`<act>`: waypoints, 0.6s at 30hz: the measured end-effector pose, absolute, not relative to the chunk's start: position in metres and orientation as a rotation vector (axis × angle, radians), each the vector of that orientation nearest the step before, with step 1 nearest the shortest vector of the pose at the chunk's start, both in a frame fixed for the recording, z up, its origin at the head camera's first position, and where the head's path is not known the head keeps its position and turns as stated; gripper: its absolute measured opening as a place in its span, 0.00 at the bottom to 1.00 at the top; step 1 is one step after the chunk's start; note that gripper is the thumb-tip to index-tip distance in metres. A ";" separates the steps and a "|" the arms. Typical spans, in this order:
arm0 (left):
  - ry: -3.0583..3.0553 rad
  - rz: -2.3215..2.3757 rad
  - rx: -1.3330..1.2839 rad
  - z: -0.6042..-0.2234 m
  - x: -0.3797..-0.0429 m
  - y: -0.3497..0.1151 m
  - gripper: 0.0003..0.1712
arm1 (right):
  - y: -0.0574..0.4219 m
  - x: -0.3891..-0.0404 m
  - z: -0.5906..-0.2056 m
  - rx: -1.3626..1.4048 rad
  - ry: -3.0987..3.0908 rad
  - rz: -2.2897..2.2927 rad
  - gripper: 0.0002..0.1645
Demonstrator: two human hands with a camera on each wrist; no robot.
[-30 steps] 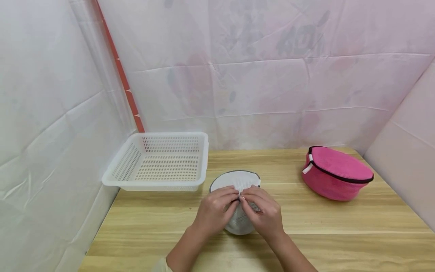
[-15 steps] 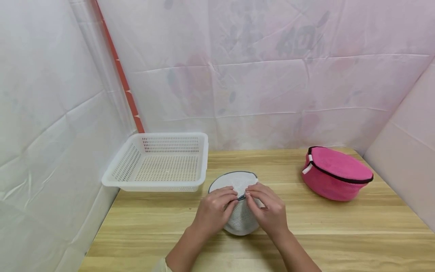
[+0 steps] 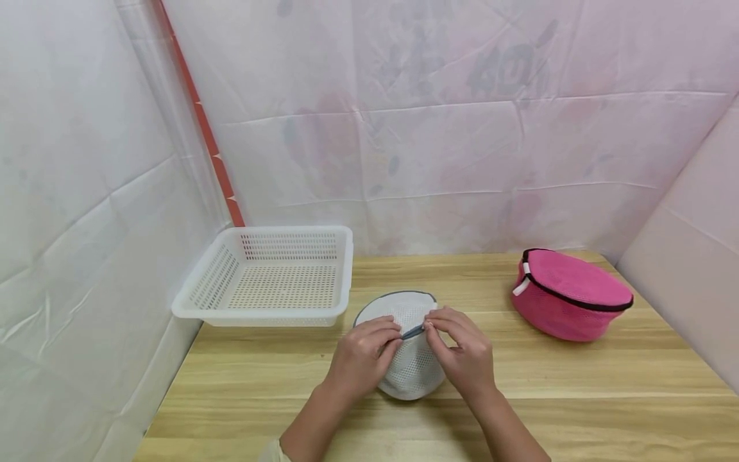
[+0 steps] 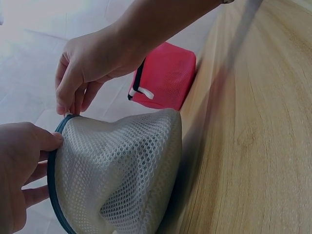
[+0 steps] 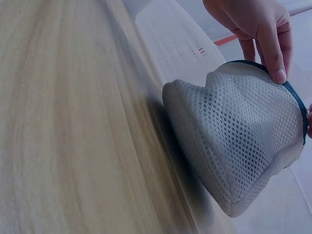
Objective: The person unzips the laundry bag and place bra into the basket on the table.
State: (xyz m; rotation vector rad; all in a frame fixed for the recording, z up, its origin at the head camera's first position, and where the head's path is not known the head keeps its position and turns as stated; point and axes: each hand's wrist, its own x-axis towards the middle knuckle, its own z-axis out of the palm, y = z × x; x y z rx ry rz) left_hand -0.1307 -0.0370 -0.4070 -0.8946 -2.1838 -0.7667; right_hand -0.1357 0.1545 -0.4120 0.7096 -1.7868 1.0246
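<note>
White mesh bag: right hand now farther right.

Cream-coloured sleeve well behind the left hand, bare left forearm between, bare right hand, bare right forearm behind it, greyish sliver farther up, too cropped to identify

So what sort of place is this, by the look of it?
Probably a makeshift, screened-off work booth: pale, creased sheets hang on three sides of a wood-grain tabletop, and a rounded pink mesh bag with black trim sits on it.
</note>
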 end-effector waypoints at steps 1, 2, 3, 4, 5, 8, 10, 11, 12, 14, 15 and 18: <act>-2.185 -0.765 -0.890 -0.407 -0.131 -0.037 0.04 | 0.155 -0.136 -0.412 0.707 -1.789 1.026 0.07; -2.186 -0.763 -0.887 -0.407 -0.131 -0.037 0.04 | 0.155 -0.136 -0.413 0.704 -1.790 1.026 0.07; -2.188 -0.763 -0.884 -0.407 -0.131 -0.037 0.04 | 0.155 -0.136 -0.413 0.701 -1.792 1.026 0.08; -2.190 -0.763 -0.881 -0.407 -0.131 -0.038 0.04 | 0.155 -0.136 -0.413 0.701 -1.793 1.025 0.08; -2.189 -0.764 -0.881 -0.407 -0.131 -0.038 0.04 | 0.155 -0.136 -0.413 0.700 -1.792 1.024 0.08; -2.195 -0.770 -0.877 -0.407 -0.131 -0.038 0.04 | 0.154 -0.135 -0.415 0.706 -1.790 1.021 0.08; -2.194 -0.771 -0.873 -0.407 -0.131 -0.038 0.04 | 0.152 -0.135 -0.416 0.719 -1.783 1.020 0.07; -2.193 -0.772 -0.873 -0.407 -0.131 -0.038 0.05 | 0.151 -0.135 -0.416 0.727 -1.774 1.018 0.07; -2.192 -0.772 -0.873 -0.406 -0.131 -0.037 0.05 | 0.150 -0.135 -0.417 0.738 -1.768 1.014 0.06; -2.188 -0.772 -0.877 -0.406 -0.130 -0.037 0.06 | 0.147 -0.134 -0.417 0.763 -1.753 1.006 0.04; -2.183 -0.771 -0.880 -0.406 -0.130 -0.036 0.06 | 0.145 -0.134 -0.417 0.777 -1.746 1.004 0.04; -2.156 -0.763 -0.896 -0.406 -0.130 -0.035 0.06 | 0.140 -0.131 -0.416 0.816 -1.735 0.991 0.02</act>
